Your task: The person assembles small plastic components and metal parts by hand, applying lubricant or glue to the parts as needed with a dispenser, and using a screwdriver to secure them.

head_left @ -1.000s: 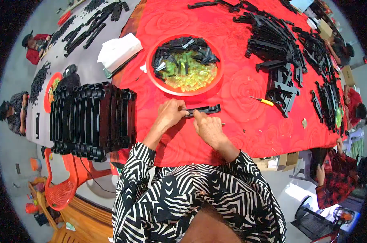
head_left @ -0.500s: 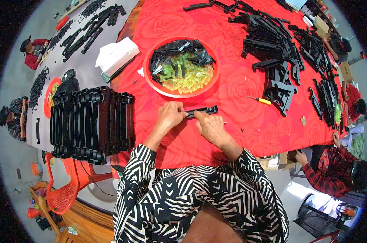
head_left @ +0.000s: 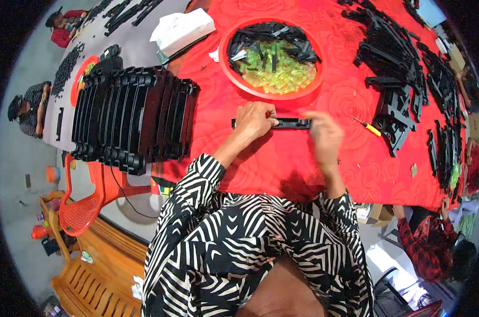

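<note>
Since the earlier frame, your right hand [head_left: 325, 134] has slid away from the middle of the narrow black plastic bar with the channelled top [head_left: 292, 124] to its right end, while your left hand [head_left: 255, 119] has stayed on the bar's left part. The bar lies crosswise on the red rose-patterned cloth [head_left: 250, 169] covering the table, between the near edge and the round red plastic basin [head_left: 271, 96]. Your left hand is closed over the bar, gripping it with thumb and fingers, and a short stub shows past it on the left. Your right hand is blurred by motion, so you cannot tell whether it is open, holding something or touching the bar. The basin holds translucent yellow-green pieces [head_left: 279, 79], with small black plastic parts [head_left: 297, 45] heaped along its far and right sides. Toward the table's right edge lies a thin screwdriver with a yellow handle [head_left: 373, 130], and beyond it, heaped black plastic brackets [head_left: 390, 58]. By the near left corner stands a tightly packed row of long black plastic bars [head_left: 128, 116]; farther up the left edge is a white soft tissue pack [head_left: 181, 31].
</note>
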Available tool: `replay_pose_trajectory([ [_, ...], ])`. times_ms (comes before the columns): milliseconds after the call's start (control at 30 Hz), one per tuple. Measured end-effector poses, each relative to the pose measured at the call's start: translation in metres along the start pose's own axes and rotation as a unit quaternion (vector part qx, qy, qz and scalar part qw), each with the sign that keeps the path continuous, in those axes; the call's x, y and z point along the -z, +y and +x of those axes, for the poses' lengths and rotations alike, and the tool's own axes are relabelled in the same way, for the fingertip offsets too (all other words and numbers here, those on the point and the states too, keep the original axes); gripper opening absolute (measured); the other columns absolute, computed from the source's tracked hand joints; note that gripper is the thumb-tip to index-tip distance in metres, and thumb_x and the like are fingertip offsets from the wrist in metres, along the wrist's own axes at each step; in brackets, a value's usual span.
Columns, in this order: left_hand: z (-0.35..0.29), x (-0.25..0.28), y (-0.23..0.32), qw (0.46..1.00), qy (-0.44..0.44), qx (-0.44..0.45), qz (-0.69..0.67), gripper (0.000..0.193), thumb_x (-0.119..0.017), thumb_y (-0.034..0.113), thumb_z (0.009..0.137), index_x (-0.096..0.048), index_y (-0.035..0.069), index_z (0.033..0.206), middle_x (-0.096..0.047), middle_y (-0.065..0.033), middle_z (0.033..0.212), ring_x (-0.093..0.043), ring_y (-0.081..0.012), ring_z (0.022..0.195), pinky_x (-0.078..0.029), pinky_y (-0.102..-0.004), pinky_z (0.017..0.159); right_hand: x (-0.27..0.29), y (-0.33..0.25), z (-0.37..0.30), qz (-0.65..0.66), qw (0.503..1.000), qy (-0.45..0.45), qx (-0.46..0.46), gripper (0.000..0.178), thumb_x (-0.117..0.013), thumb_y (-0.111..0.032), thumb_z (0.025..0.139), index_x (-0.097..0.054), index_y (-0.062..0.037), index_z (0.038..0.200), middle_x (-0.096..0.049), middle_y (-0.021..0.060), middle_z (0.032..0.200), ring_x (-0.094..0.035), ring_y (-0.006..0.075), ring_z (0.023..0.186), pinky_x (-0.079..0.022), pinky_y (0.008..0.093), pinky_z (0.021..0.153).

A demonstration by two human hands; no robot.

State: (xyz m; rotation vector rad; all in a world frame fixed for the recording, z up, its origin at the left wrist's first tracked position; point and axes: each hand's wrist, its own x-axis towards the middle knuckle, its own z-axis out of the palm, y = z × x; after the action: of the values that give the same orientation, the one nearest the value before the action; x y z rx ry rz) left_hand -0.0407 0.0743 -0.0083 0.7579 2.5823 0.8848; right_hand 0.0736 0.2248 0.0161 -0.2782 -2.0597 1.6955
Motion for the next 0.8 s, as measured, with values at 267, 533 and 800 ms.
replay_pose_trajectory([
  [267,0.001,0.004,0.007,0.998,-0.041,0.048,-0.027,0.016,-0.072,0.022,0.064,-0.063,0.01,0.062,-0.06,-0.0129,0.06,-0.06,-0.0311,0.065,-0.042,-0.0419,0.058,-0.027,0.015,0.026,0.385,0.919,0.075,-0.029,0.025,-0.035,-0.009,0.082,-0.053,0.0057,0.089,-0.041,0.0023,0.052,-0.034,0.0086,0.039,-0.028,0.0245,0.038],
  [533,0.002,0.005,0.006,0.996,-0.05,0.069,-0.025,0.016,-0.072,0.023,0.063,-0.063,0.009,0.063,-0.06,-0.0137,0.061,-0.06,-0.0313,0.064,-0.042,-0.0429,0.059,-0.043,0.03,0.022,0.322,0.945,0.035,-0.042,0.024,-0.035,-0.008,0.081,-0.055,0.0037,0.087,-0.043,0.001,0.055,-0.036,0.0068,0.041,-0.029,0.0229,0.04],
  [800,0.004,0.004,0.005,0.997,-0.042,0.06,-0.019,0.017,-0.072,0.024,0.06,-0.064,0.009,0.064,-0.062,-0.0139,0.064,-0.061,-0.0322,0.069,-0.042,-0.0432,0.062,-0.047,0.037,0.026,0.317,0.947,0.029,-0.051,0.024,-0.036,-0.009,0.081,-0.055,0.0033,0.087,-0.044,0.0007,0.055,-0.037,0.0063,0.042,-0.028,0.0222,0.04],
])
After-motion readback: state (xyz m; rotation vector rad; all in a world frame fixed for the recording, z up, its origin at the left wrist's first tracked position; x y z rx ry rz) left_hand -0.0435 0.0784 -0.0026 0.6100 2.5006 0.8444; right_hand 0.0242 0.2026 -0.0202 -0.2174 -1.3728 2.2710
